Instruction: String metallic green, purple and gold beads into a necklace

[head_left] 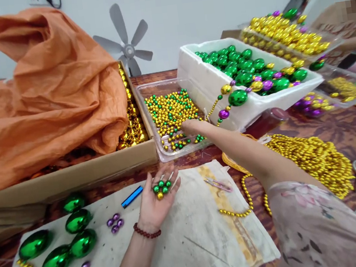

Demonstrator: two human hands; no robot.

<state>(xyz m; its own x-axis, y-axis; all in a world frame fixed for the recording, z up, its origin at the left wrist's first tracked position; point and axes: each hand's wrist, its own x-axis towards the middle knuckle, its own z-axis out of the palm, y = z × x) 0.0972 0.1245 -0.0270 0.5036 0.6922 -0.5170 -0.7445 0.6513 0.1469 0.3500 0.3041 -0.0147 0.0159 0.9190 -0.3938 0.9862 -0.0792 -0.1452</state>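
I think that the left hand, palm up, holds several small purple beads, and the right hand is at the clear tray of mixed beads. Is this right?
Only the colour is wrong: the head view shows small green beads with a gold bead in the left hand, not purple ones. The palm is up, and the right hand is at the clear tray of mixed beads.

And at seven o'clock, a dark-red beaded bracelet (148,234) rings the left wrist (150,219), while at four there's a pale sleeve (308,223), pink blossoms, seemingly dark leaves!
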